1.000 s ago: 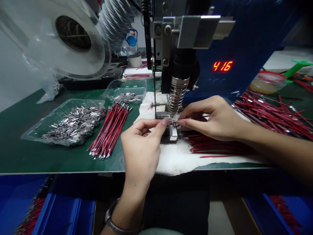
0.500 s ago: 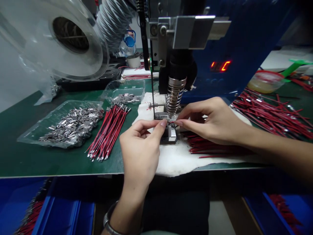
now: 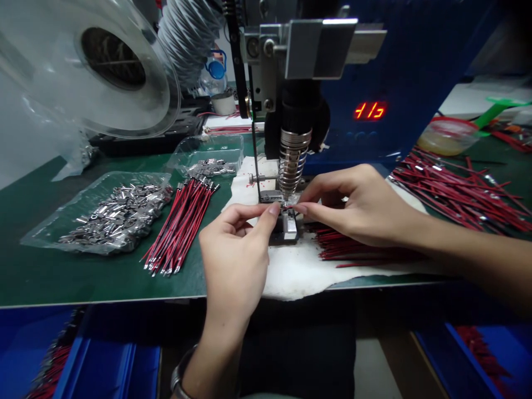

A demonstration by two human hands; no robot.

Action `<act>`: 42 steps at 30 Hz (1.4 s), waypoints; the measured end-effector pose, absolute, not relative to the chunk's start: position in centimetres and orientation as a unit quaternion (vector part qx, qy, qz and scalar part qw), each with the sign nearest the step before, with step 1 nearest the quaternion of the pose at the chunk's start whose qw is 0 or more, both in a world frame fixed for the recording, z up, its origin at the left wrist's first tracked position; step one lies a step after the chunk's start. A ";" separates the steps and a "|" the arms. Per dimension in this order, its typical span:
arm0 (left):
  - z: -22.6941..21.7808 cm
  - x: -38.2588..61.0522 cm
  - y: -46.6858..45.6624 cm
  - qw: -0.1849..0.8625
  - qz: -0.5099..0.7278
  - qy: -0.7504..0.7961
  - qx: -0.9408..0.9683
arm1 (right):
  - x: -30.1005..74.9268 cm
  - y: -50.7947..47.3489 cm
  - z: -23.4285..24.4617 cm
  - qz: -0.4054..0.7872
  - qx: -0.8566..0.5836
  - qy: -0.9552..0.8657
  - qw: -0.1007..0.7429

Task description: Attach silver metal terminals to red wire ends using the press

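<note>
Up close, the fingertips [image 3: 272,209] of our left hand [image 3: 235,249] press together, thumb to forefinger, on one end of a short red wire [image 3: 287,206]. The thumb and forefinger of our right hand [image 3: 361,202] pinch it from the other side, and the remaining fingers of both hands curl loosely out of the way. This two-sided grip, we judge, holds the thin wire level and steady where it lies, on the small metal block [image 3: 290,228] directly under the machine's coil-sprung tip [image 3: 293,160]. Whether a metal piece sits on the wire between our fingertips is too small to tell.

The block stands on a white pad [image 3: 299,271]. Our right wrist rests over a heap [image 3: 353,249] of red wires on that pad, close by the fingers, likely so stock is at hand. Left of the pad, a neat bundle [image 3: 180,224] of red-and-black wires with metal ends lies on the green mat [image 3: 62,277], apart from the loose heap. Beside it is an open bag [image 3: 112,213] of metal sleeves, and a clear tray [image 3: 214,160] of similar parts sits behind. More red wires fan out in a spread [image 3: 457,194] at far right.

A red counter [image 3: 369,110] glows on the blue machine body, a clear reel [image 3: 103,61] looms at upper left, and blue bins [image 3: 108,360] sit below the bench edge.
</note>
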State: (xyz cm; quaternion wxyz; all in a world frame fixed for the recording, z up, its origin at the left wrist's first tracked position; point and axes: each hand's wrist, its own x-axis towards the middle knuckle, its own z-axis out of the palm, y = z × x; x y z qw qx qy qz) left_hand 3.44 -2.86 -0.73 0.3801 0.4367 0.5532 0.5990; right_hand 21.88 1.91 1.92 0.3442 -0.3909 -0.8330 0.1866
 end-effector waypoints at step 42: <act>-0.6 3.3 -2.9 0.374 0.587 0.557 0.453 | 21.7 1.7 2.0 0.191 -0.387 -0.833 0.348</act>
